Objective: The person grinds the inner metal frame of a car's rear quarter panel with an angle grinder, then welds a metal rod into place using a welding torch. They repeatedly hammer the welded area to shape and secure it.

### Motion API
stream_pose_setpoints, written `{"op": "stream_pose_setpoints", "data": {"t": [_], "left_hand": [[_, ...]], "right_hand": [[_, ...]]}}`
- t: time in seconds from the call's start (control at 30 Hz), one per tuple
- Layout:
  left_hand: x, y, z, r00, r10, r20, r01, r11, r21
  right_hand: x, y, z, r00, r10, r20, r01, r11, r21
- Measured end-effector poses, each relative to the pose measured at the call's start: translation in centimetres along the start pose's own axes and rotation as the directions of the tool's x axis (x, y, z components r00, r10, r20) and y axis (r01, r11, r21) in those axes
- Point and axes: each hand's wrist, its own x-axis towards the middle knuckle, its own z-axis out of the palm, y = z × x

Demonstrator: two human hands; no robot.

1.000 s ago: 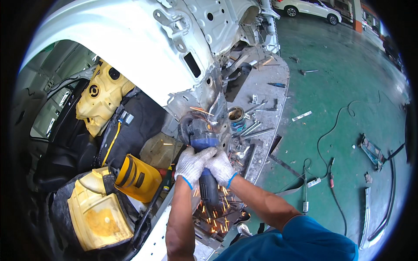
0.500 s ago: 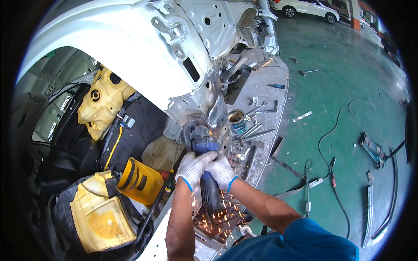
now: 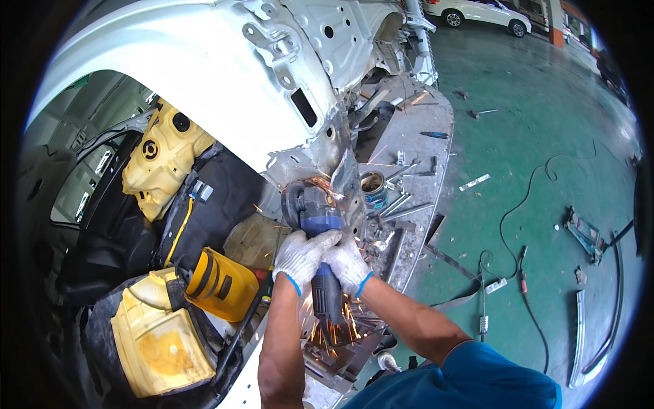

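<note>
An auto body workshop: a partly stripped white car body [image 3: 170, 61] at left shows bare metal [image 3: 349, 167], sparks [image 3: 351, 324] fly around an angle grinder [image 3: 319, 208], hand tools [image 3: 434, 135] and metal bars [image 3: 409, 211] litter a grey platform [image 3: 407, 136] beside it, a cable [image 3: 538, 328] snakes over the green floor [image 3: 504, 150] at right, and a parked car [image 3: 473, 12] stands near a pillar [image 3: 556, 27] at far right

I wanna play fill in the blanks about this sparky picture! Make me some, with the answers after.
1. The left hand and the right hand wear white knitted ___.
2. Both grip a blue-and-black angle grinder, and bright orange ___ fly around it.
3. The smooth, shiny floor on the right is coloured ___.
4. The person's short-sleeved fabric shirt is coloured ___.

Missing words: gloves; sparks; green; blue.
</note>
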Motion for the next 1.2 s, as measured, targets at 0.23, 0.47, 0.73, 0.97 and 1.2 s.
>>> {"op": "stream_pose_setpoints", "data": {"t": [0.23,0.47,0.73,0.97,1.2], "left_hand": [[-0.2,0.1,-0.3,0.998,0.017,0.054,-0.014,0.998,-0.063],[1.2,-3.2,1.6,0.999,0.048,0.01,-0.047,0.998,-0.05],[1.5,-7.2,4.2,0.998,-0.005,0.058,0.007,0.999,-0.035],[1.4,-5.2,3.3,1.0,-0.015,-0.015,0.017,0.98,0.197],[1.3,-5.1,3.8,0.999,0.006,-0.049,0.0,0.993,0.117]], "right_hand": [[0.2,0.5,-0.2,1.0,0.006,0.018,-0.007,1.0,0.014],[0.2,2.4,-2.1,1.0,0.02,0.021,-0.019,0.999,-0.043],[-1.1,6.1,-3.5,0.999,-0.004,-0.04,0.001,0.997,-0.079],[-0.4,6.2,-2.9,0.999,0.031,-0.035,-0.031,0.999,-0.018],[-0.7,4.6,-3.6,0.997,0.066,0.036,-0.068,0.996,0.061]]}}
